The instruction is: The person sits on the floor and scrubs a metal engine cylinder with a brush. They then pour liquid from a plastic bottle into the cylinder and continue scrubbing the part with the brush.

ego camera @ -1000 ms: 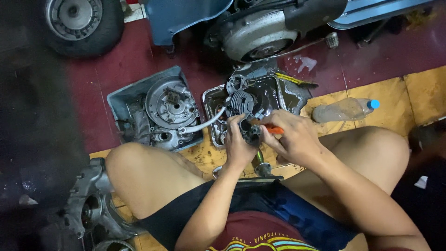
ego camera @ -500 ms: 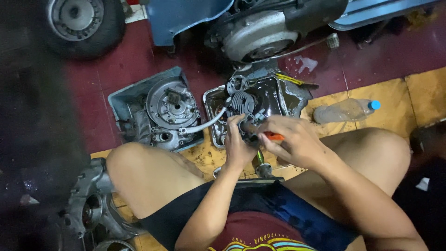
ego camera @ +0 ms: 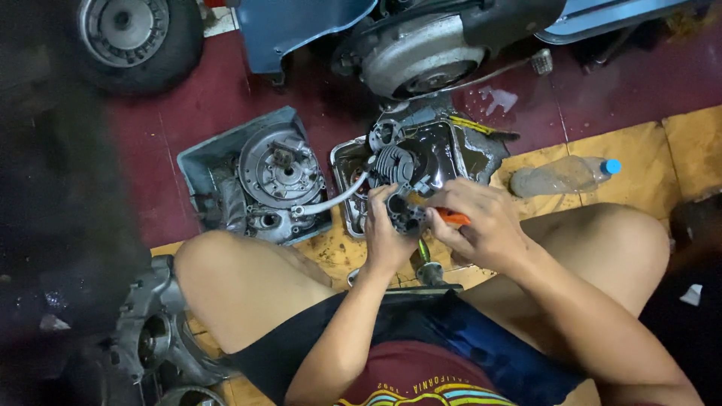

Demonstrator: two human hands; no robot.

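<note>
Left hand (ego camera: 387, 237) fingers clenched around small dark engine part (ego camera: 402, 214), right hand (ego camera: 481, 225) fingers grasping orange-handled tool (ego camera: 453, 218) against it, over oily metal tray (ego camera: 451, 154) on floor

A scooter repair workshop, floor-level. Dismantled engine casings (ego camera: 259, 180) spread over greasy red and yellow floor (ego camera: 594, 105), oily parts tray (ego camera: 421, 154) alongside. Blue scooter body (ego camera: 301, 26) and loose wheel (ego camera: 128, 34) close by.
</note>
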